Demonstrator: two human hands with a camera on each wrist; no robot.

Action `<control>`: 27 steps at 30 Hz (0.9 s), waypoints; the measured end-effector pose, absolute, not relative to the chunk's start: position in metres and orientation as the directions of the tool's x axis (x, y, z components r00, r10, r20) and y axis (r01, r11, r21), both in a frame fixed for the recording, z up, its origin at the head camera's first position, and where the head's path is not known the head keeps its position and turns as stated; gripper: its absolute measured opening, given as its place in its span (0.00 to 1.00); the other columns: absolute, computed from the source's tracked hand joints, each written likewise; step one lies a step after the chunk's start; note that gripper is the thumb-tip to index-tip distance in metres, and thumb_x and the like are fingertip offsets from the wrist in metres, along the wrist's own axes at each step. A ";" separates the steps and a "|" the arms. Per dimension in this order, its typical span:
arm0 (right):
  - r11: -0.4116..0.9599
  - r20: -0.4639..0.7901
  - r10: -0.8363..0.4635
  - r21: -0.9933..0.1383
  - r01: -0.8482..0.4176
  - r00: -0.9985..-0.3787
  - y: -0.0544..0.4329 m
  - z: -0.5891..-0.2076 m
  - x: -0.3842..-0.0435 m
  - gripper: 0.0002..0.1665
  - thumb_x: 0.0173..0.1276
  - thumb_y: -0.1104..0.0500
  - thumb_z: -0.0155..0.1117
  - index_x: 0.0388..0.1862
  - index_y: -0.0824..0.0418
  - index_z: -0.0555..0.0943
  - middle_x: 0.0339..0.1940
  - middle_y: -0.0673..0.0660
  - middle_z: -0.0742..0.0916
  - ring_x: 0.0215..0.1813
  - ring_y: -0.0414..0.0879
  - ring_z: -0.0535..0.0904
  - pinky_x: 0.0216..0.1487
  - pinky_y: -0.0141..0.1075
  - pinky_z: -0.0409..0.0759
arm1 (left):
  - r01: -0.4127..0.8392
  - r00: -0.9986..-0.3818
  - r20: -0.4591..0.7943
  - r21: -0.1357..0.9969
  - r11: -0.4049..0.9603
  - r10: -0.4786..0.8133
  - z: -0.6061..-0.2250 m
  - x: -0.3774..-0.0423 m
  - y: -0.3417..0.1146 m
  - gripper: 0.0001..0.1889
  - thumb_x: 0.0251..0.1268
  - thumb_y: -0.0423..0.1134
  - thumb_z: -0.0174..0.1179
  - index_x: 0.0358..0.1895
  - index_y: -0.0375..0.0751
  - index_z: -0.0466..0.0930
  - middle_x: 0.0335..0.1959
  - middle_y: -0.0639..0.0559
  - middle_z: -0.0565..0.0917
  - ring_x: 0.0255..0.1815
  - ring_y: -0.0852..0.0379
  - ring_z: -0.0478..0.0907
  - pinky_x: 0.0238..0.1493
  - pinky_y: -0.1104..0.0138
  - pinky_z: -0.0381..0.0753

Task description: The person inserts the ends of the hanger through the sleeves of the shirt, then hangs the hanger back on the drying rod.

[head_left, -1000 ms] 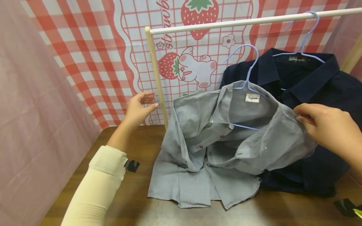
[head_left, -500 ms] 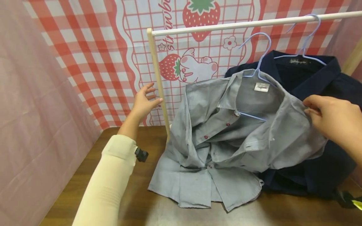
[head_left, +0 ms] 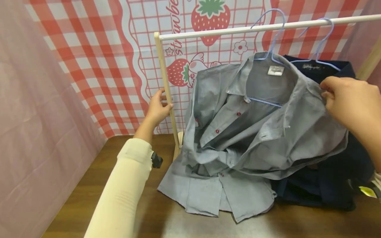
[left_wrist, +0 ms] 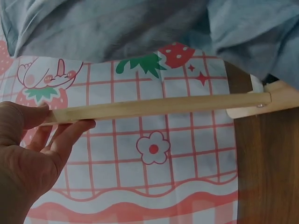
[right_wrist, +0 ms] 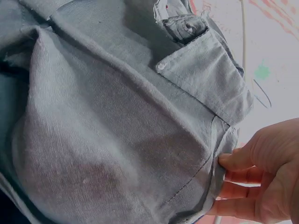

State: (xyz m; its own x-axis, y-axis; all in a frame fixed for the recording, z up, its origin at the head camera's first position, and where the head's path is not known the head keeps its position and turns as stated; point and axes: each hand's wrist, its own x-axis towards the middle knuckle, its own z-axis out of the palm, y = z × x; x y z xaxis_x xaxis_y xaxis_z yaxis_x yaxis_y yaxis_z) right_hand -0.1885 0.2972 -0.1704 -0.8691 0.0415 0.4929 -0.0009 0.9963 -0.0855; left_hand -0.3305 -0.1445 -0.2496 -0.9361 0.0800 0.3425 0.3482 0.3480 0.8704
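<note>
A grey shirt [head_left: 300,132] with red buttons is on a lilac wire hanger [head_left: 272,41]. My right hand [head_left: 351,102] pinches its shoulder; in the right wrist view the thumb and fingers [right_wrist: 240,189] grip the shoulder edge. The hanger's hook reaches over the white rail [head_left: 208,33] in the head view, and the shirt's hem lies on the table. At the rack's wooden left post [head_left: 166,76], my left hand [head_left: 159,107] holds on, thumb on one side and fingers on the other, as the left wrist view shows.
Behind the grey shirt, a navy shirt [head_left: 321,191] hangs from the rail on a second lilac hanger [head_left: 322,43]. A strawberry-print cloth [head_left: 143,19] backs the rack, and a pink curtain [head_left: 53,132] borders the left side. The brown wooden table [head_left: 98,185] lies underneath.
My right hand has raised the grey shirt, bringing its hanger's hook from below the rail up to it. My left hand has moved right and taken hold of the post.
</note>
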 end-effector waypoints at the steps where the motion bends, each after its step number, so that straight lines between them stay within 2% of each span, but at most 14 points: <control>1: 0.997 0.492 0.042 -0.080 0.003 -0.870 0.297 -0.167 -0.190 0.13 0.70 0.70 0.52 0.51 0.74 0.72 0.47 0.80 0.76 0.43 0.75 0.72 0.50 0.69 0.63 | 0.350 -0.935 0.345 0.866 0.357 0.081 -0.250 -0.330 -0.145 0.35 0.66 0.24 0.57 0.74 0.42 0.56 0.62 0.37 0.72 0.58 0.41 0.76 0.44 0.60 0.84; 10: 1.000 0.575 -0.015 -0.011 -0.026 -0.818 0.292 -0.136 -0.210 0.11 0.67 0.71 0.51 0.47 0.75 0.73 0.43 0.78 0.77 0.42 0.76 0.73 0.44 0.68 0.66 | 0.368 -0.928 0.362 0.842 0.394 0.092 -0.249 -0.331 -0.147 0.34 0.66 0.24 0.56 0.74 0.42 0.55 0.61 0.36 0.73 0.57 0.40 0.77 0.43 0.60 0.84; 14: 1.000 0.544 -0.013 0.015 -0.006 -0.839 0.288 -0.130 -0.223 0.12 0.64 0.71 0.51 0.46 0.73 0.74 0.41 0.77 0.78 0.40 0.75 0.73 0.38 0.68 0.68 | 0.367 -0.928 0.362 0.839 0.401 0.093 -0.250 -0.331 -0.146 0.35 0.66 0.24 0.56 0.74 0.43 0.55 0.60 0.37 0.73 0.57 0.41 0.77 0.43 0.61 0.84; 20: 1.000 0.468 0.013 0.006 0.018 -0.884 0.284 -0.140 -0.238 0.14 0.65 0.67 0.53 0.49 0.69 0.74 0.44 0.77 0.78 0.43 0.80 0.72 0.34 0.70 0.69 | 0.356 -0.932 0.353 0.840 0.410 0.087 -0.250 -0.331 -0.144 0.35 0.66 0.25 0.57 0.74 0.44 0.55 0.60 0.37 0.72 0.58 0.41 0.77 0.42 0.62 0.84; 27: 0.996 0.480 -0.068 -0.022 -0.089 -0.875 0.290 -0.157 -0.241 0.13 0.62 0.68 0.54 0.46 0.67 0.76 0.41 0.75 0.79 0.40 0.79 0.72 0.29 0.69 0.68 | 0.344 -0.936 0.342 0.843 0.413 0.081 -0.251 -0.331 -0.144 0.35 0.66 0.24 0.57 0.74 0.44 0.55 0.60 0.37 0.73 0.58 0.41 0.77 0.42 0.62 0.84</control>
State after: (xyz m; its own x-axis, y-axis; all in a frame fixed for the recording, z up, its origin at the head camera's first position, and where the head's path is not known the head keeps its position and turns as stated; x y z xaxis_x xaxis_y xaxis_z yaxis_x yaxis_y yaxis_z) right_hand -0.2414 0.2900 -0.1571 -0.8745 -0.0676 0.4803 -0.0891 0.9958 -0.0221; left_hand -0.3308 -0.1442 -0.2510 -0.9361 0.0808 0.3423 0.3440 0.4130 0.8433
